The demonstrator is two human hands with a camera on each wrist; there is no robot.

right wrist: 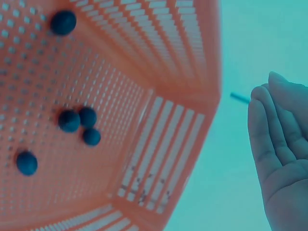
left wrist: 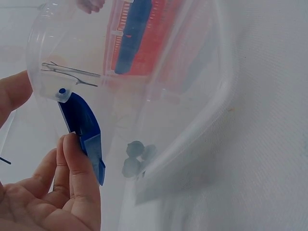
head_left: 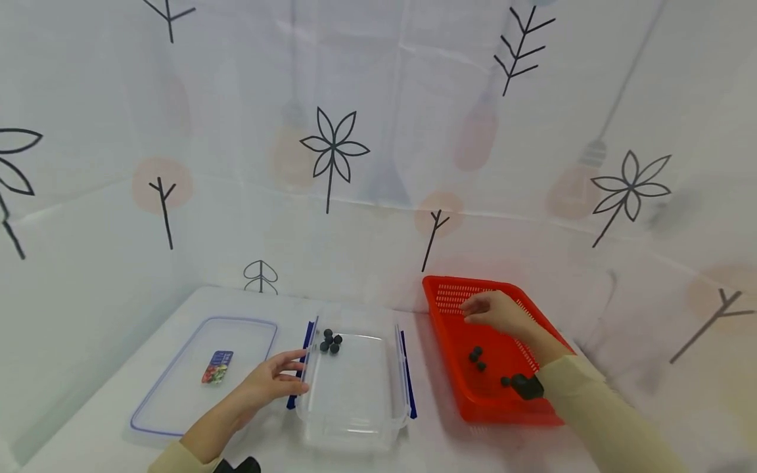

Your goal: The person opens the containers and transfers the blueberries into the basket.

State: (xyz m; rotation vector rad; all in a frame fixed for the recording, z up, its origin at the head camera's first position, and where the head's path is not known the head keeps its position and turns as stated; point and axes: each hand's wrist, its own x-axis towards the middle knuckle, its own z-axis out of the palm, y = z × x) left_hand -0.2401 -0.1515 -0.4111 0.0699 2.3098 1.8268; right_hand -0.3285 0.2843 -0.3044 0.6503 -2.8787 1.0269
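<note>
My left hand (head_left: 273, 380) touches the left side of a clear plastic box (head_left: 355, 424). In the left wrist view its fingers rest against a blue latch (left wrist: 84, 125), the thumb at the box's edge. Several dark round berries, like blueberries (head_left: 334, 348), cluster in the box's far left corner. My right hand (head_left: 497, 311) is above the far part of a red basket (head_left: 464, 394), fingers slightly bent, thumb near the fingertips; nothing shows between them. More dark berries (right wrist: 69, 120) lie scattered on the basket's perforated bottom, several in number.
Left of the box lies a flat clear lid (head_left: 171, 394) with a blue rim and a colourful label (head_left: 217, 366). Another blue latch (head_left: 408, 374) hangs on the box's right side. A patterned white cloth (head_left: 378, 249) rises behind the white table (head_left: 266, 440).
</note>
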